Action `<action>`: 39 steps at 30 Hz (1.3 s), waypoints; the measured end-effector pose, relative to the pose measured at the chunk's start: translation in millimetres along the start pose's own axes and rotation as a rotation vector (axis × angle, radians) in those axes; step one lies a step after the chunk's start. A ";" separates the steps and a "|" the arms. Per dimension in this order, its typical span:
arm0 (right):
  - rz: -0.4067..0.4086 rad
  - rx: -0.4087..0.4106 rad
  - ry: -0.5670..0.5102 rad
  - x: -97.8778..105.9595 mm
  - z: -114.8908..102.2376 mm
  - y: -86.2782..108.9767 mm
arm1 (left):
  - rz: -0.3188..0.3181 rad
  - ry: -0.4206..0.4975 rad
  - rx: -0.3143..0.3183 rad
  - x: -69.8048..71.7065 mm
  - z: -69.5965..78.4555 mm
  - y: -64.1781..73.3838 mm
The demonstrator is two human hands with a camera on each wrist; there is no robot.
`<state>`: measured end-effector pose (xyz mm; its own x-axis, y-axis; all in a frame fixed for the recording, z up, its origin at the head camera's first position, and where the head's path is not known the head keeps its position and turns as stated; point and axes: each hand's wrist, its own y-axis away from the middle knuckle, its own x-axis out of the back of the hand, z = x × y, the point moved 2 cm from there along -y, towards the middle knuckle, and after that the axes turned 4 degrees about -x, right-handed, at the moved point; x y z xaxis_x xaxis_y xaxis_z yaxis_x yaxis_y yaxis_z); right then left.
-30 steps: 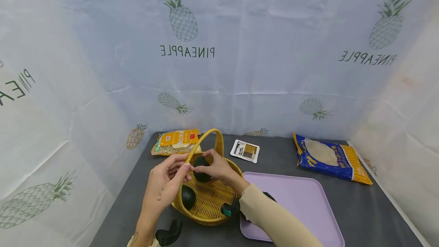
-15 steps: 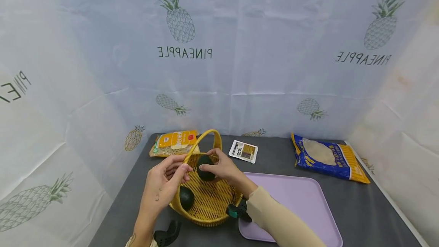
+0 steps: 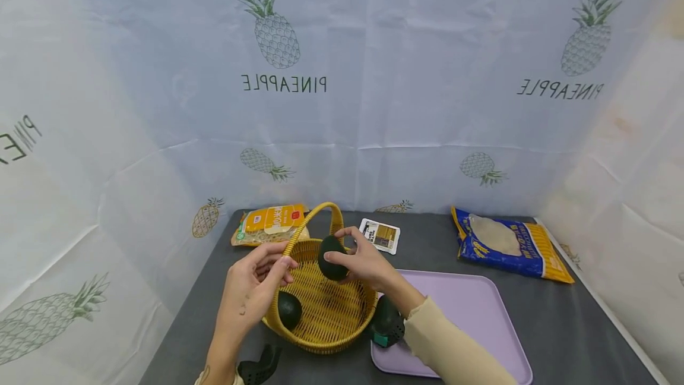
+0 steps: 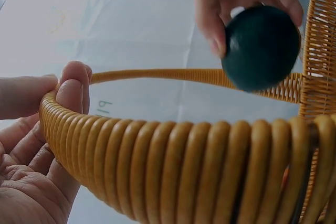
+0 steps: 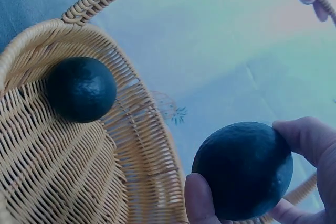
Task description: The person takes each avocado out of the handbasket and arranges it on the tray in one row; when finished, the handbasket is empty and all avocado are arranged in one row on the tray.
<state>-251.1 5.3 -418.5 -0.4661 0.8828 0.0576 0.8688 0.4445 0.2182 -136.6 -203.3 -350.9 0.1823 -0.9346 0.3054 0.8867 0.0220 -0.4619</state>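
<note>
In the head view, my left hand (image 3: pixel 256 284) pinches the handle (image 3: pixel 320 210) of a yellow wicker basket (image 3: pixel 328 319) between thumb and fingers. My right hand (image 3: pixel 366 257) grips a dark green avocado (image 3: pixel 333 258), held up over the back right of the basket. A second avocado (image 3: pixel 289 311) lies inside at the basket's left, partly behind the handle. From the right wrist, thumb and fingers are seen around the held avocado (image 5: pixel 244 171), beyond the basket's rim, while the other avocado (image 5: pixel 81 89) rests against the wall. The left wrist view shows the pinched handle (image 4: pixel 157 156) close up.
A lilac tray (image 3: pixel 459 305) lies right of the basket, partly under my right forearm. Behind are an orange-labelled food bag (image 3: pixel 272 221), a small white packet (image 3: pixel 382 235) and a blue and yellow bag (image 3: pixel 507 245). A pineapple-print curtain (image 3: pixel 342 106) stands behind the dark table.
My right hand has lifted the avocado from inside the basket and moved it rightward, toward the basket's right side. My left hand keeps its hold on the handle.
</note>
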 end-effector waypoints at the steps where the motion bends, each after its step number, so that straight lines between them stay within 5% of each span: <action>1: 0.003 0.000 -0.005 2.4 -0.7 2.4 | 0.002 -0.001 -0.002 0.1 0.0 0.1; 17: 0.108 0.031 0.000 52.6 -4.7 34.5 | 0.007 0.008 -0.001 -1.6 0.6 -1.3; 39: 0.201 -0.007 0.011 102.6 21.1 75.2 | 0.014 0.000 0.006 -2.3 0.7 0.6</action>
<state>-230.1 132.5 -416.7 -0.2850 0.9520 0.1112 0.9434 0.2581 0.2082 -136.2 -200.9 -351.2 0.1947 -0.9341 0.2992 0.8868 0.0372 -0.4606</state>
